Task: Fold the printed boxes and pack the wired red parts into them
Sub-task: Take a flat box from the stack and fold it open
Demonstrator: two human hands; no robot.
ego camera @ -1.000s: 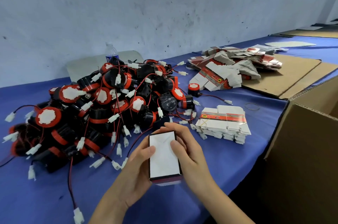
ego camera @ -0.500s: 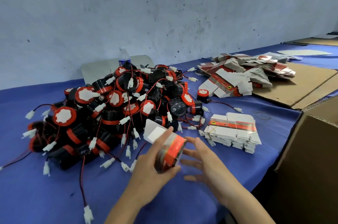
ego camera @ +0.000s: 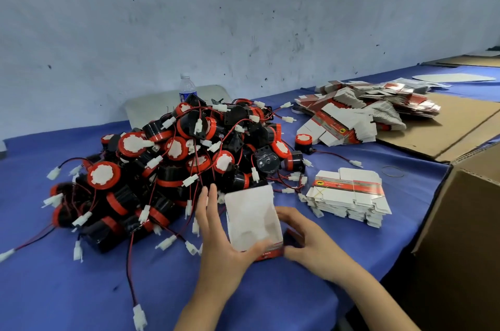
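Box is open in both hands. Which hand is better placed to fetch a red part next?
Left, likely. The left hand sits on the pile side of the box, fingertips beside the red parts. The right hand grips the far side and could steady it.

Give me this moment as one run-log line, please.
step: box folding | left hand: holds printed box | right hand: grips its right side | printed box: top open | red parts: piled behind

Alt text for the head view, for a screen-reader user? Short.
The left hand and right hand hold an open printed box at a blue table. Behind it lies a pile of wired red parts; a stack of flat boxes and a brown carton sit to the right.
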